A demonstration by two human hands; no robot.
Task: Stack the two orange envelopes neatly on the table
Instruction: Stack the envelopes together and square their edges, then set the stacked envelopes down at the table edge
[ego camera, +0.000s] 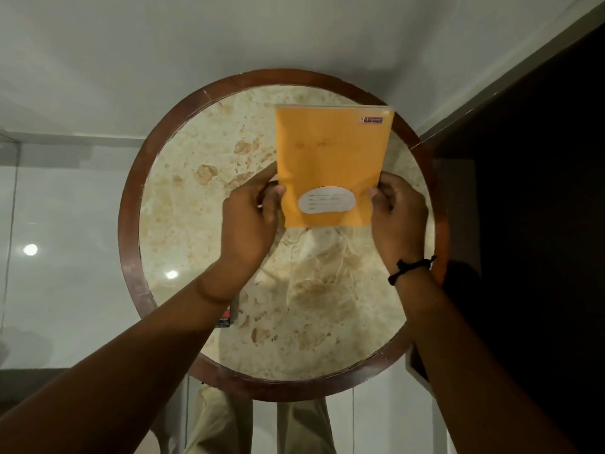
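An orange envelope [330, 158] with a white oval label near its lower edge is held over the far right part of the round marble table [183, 178]. A pale edge along its top hints at a second one behind it, but I cannot tell for sure. My left hand [250, 221] pinches the lower left corner. My right hand [397, 214], with a black band at the wrist, pinches the lower right corner. Whether the envelope touches the tabletop I cannot tell.
The table has a dark wooden rim [129, 224]. A small dark and red object [226, 317] peeks out from under my left forearm. Dark furniture [523, 191] stands close on the right; a glossy white floor [65, 224] lies to the left.
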